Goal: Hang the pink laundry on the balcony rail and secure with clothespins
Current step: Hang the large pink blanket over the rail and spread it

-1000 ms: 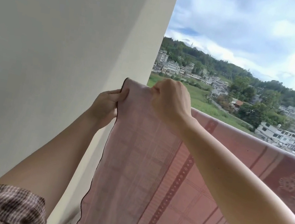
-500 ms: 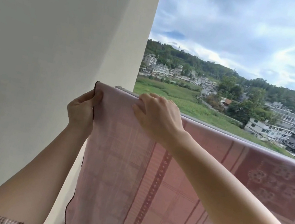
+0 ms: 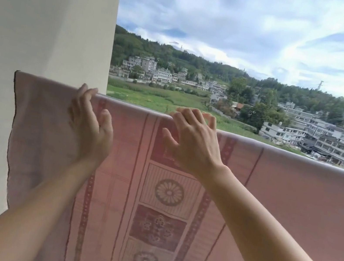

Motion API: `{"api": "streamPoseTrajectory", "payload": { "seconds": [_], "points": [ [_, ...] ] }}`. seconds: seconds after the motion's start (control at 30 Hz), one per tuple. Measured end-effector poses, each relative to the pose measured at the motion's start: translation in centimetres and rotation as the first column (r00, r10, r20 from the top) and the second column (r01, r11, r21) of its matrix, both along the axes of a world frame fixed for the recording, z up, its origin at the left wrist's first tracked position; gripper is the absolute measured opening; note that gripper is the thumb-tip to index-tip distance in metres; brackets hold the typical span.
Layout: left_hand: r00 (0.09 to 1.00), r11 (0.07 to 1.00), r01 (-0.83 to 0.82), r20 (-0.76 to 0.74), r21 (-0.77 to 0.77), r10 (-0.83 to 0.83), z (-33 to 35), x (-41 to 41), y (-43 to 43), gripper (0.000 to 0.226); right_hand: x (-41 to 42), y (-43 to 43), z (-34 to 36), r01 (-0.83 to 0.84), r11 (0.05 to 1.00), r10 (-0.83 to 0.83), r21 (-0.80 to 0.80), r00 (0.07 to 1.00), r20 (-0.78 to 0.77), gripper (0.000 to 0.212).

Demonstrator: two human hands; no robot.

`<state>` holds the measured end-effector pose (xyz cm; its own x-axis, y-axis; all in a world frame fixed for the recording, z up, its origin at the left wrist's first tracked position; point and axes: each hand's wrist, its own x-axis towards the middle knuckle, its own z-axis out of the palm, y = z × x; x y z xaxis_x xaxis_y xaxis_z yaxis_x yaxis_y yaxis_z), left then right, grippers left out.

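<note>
The pink laundry (image 3: 168, 198) is a large patterned sheet with darker red bands and flower panels. It hangs draped over the balcony rail, which it hides along its whole top fold. My left hand (image 3: 91, 125) is spread flat, fingertips at the top fold near the sheet's left part. My right hand (image 3: 190, 138) is also spread, fingers curled over the top fold a little to the right. Neither hand pinches the cloth. No clothespins are in sight.
A pale wall (image 3: 46, 16) rises on the left; the sheet's dark-hemmed left edge (image 3: 10, 136) hangs in front of it. Beyond the rail are green fields, trees and white buildings (image 3: 316, 142) far below, under a cloudy sky.
Both hands let go of the sheet's left corner and opened, now sitting further right along the top fold. The view swung right, so more of the sheet and its left edge shows.
</note>
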<state>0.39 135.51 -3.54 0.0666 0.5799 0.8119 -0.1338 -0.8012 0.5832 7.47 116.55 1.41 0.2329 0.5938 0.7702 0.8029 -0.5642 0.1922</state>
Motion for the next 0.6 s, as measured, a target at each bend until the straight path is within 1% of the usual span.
{"api": "streamPoseTrajectory", "payload": {
  "seconds": [0.07, 0.13, 0.2, 0.3, 0.37, 0.43, 0.53, 0.6],
  "points": [
    [0.992, 0.991, 0.095, -0.093, 0.096, -0.086, -0.2, 1.1, -6.7, 0.042, 0.8, -6.0, -0.9, 0.028, 0.999, -0.027, 0.041, 1.000, -0.013, 0.035],
    [0.970, 0.966, 0.208, -0.160, 0.153, -0.184, -0.6, 2.3, -13.9, 0.041, 1.6, -12.5, -2.2, 0.061, 0.996, -0.058, 0.071, 0.998, -0.037, 0.036],
    [0.944, 0.928, 0.302, -0.206, 0.217, -0.259, -1.4, 3.6, -20.8, 0.043, 2.3, -19.2, -3.7, 0.112, 0.988, -0.105, 0.102, 0.992, -0.074, 0.037],
    [0.889, 0.854, 0.428, -0.309, 0.295, -0.338, -3.5, 5.7, -30.4, 0.046, 3.0, -29.2, -6.0, 0.247, 0.963, -0.229, 0.108, 0.960, -0.162, 0.037],
    [0.838, 0.809, 0.510, -0.378, 0.291, -0.393, -5.2, 7.0, -36.7, 0.050, 3.2, -35.6, -7.5, 0.350, 0.933, -0.323, 0.080, 0.916, -0.239, 0.037],
    [0.768, 0.758, 0.601, -0.445, 0.255, -0.460, -6.8, 8.2, -43.1, 0.051, 3.2, -41.9, -9.2, 0.452, 0.891, -0.419, 0.037, 0.853, -0.311, 0.038],
    [0.643, 0.661, 0.722, -0.551, 0.205, -0.533, -9.0, 10.3, -51.8, 0.051, 3.1, -50.8, -11.9, 0.586, 0.810, -0.549, -0.033, 0.736, -0.395, 0.039],
    [0.557, 0.602, 0.781, -0.619, 0.165, -0.554, -10.2, 11.8, -57.1, 0.054, 3.0, -56.3, -13.6, 0.652, 0.755, -0.605, -0.070, 0.651, -0.459, 0.043]
  ]
}}
